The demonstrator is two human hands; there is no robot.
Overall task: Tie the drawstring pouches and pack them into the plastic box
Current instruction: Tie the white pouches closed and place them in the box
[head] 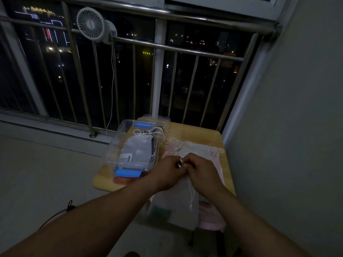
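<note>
Pinches the cord (192, 196) at the mouth of the held pouch (181, 206) with left hand (166, 172) and right hand (201, 171), just right of the near end of the box (111, 148). Presses the two hands knuckle to knuckle, fingers curled tight round the white string, short ends poking out between them. Lets the grey cloth hang below the hands, nearer than the box, one loose strand trailing down its front. Cannot tell whether a knot sits under the fingers.

Inside the box: packed pouch (135, 147), grey, lying flat, gathered mouth and tied string toward the far end. Beneath it, along the right wall, something dark, too dim to name. At the near and far ends of the box, blue latches (128, 173). Just beyond its far right corner, a clear lid (159, 119). Alongside the box on its right, a pile (196, 149) of loose pouches, white on top, pink below, strings tangled at the far edge. Under the box, a wooden table (204, 133). Far beyond the box, a railing (167, 46) before a dark window, with a white fan (91, 24) clipped to it. Left of the box and nearer, down on the floor, a black cable (69, 207).
</note>
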